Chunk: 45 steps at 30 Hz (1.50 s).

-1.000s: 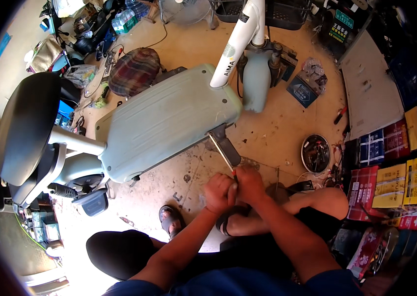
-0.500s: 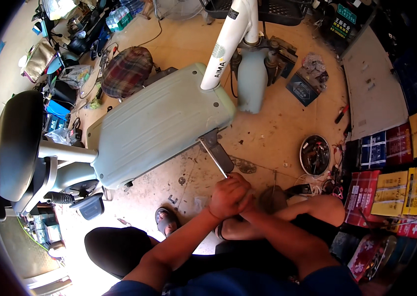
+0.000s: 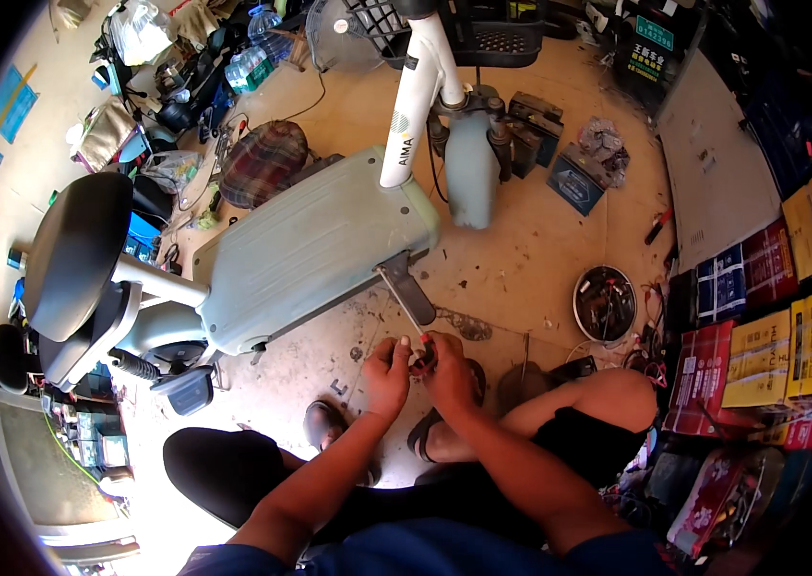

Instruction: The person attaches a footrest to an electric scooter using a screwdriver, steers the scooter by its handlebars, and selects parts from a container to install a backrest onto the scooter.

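A screwdriver (image 3: 414, 312) with a red-and-black handle and long metal shaft reaches up to a black folded footrest (image 3: 404, 292) at the edge of a pale green-grey scooter deck (image 3: 300, 250). My right hand (image 3: 446, 376) is closed round the handle. My left hand (image 3: 387, 377) is curled just beside the handle, thumb up; what its fingers hold is hidden. The white steering column (image 3: 416, 96) rises from the deck's front, and the black seat (image 3: 75, 254) is at the left.
A metal bowl of small parts (image 3: 605, 303) sits at the right, beside stacked coloured boxes (image 3: 756, 360) and a grey panel (image 3: 713, 173). Dark batteries (image 3: 569, 182) lie near the front wheel. A plaid cushion (image 3: 262, 163) and assorted clutter lie behind the scooter. My sandalled feet (image 3: 324, 420) are below.
My hands were clasped together on the screwdriver; now they have separated slightly, showing more of the handle, and my left hand has moved left. The view has shifted a little.
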Each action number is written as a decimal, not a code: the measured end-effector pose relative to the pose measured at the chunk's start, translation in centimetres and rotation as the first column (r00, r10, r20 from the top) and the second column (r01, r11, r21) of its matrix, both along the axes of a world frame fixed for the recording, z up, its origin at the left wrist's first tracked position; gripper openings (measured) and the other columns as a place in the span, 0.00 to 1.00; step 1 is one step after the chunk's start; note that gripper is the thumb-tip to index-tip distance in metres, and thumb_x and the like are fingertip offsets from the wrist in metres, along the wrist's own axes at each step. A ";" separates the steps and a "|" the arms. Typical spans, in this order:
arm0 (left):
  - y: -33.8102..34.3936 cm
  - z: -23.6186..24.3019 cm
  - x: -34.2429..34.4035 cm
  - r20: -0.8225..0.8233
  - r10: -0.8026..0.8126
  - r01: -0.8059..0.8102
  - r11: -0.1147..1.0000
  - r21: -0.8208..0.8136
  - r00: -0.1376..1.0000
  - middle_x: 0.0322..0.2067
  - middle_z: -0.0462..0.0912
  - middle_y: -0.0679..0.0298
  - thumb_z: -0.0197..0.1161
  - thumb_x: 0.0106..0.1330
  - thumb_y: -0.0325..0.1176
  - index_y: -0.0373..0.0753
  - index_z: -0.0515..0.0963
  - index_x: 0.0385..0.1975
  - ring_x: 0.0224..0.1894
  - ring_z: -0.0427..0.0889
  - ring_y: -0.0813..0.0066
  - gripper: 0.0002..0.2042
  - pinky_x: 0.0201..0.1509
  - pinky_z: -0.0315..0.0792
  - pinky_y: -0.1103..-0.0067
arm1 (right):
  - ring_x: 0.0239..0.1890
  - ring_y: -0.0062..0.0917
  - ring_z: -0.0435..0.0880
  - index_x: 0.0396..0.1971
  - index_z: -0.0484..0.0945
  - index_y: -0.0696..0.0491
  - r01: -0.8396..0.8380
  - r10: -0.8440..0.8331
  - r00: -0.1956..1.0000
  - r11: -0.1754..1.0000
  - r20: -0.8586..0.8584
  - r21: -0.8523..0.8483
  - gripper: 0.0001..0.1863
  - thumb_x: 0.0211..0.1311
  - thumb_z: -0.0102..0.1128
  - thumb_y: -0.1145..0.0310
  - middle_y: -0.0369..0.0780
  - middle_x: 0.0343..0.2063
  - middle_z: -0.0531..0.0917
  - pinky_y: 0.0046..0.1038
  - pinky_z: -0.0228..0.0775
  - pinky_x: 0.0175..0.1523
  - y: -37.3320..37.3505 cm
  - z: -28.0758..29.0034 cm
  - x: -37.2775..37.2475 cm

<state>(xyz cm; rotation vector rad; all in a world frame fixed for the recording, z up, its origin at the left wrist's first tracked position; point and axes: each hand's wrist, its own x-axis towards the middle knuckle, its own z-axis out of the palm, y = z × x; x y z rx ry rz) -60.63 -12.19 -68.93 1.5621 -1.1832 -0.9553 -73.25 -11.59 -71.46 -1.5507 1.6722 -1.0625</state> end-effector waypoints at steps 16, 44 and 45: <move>3.8 -2.7 0.7 0.351 -0.102 0.127 0.991 -0.049 0.931 0.27 0.86 0.49 0.61 0.74 0.35 0.38 0.85 0.44 0.28 0.88 0.59 0.10 0.33 0.78 0.71 | 0.38 0.30 0.86 0.51 0.82 0.51 -0.346 -0.469 0.463 0.686 0.752 0.640 0.15 0.69 0.52 0.74 0.38 0.40 0.84 0.37 0.83 0.46 -1.5 -1.5 -0.8; -8.5 -0.6 -2.7 -0.315 -0.020 0.156 0.897 0.414 0.949 0.26 0.84 0.62 0.72 0.65 0.51 0.30 0.81 0.34 0.22 0.78 0.72 0.24 0.27 0.71 0.73 | 0.30 0.19 0.81 0.59 0.77 0.64 0.258 -0.323 0.611 0.944 0.723 0.204 0.22 0.64 0.62 0.78 0.37 0.34 0.86 0.25 0.77 0.37 -1.8 1.5 -4.0; -8.6 -1.0 -2.9 -0.314 -0.030 0.165 0.896 0.413 0.949 0.26 0.84 0.62 0.72 0.65 0.51 0.30 0.81 0.34 0.22 0.78 0.72 0.24 0.27 0.71 0.73 | 0.29 0.18 0.80 0.58 0.79 0.62 0.295 -0.321 0.737 0.945 0.595 0.145 0.22 0.63 0.63 0.77 0.37 0.33 0.86 0.24 0.76 0.37 -2.0 -0.4 -3.8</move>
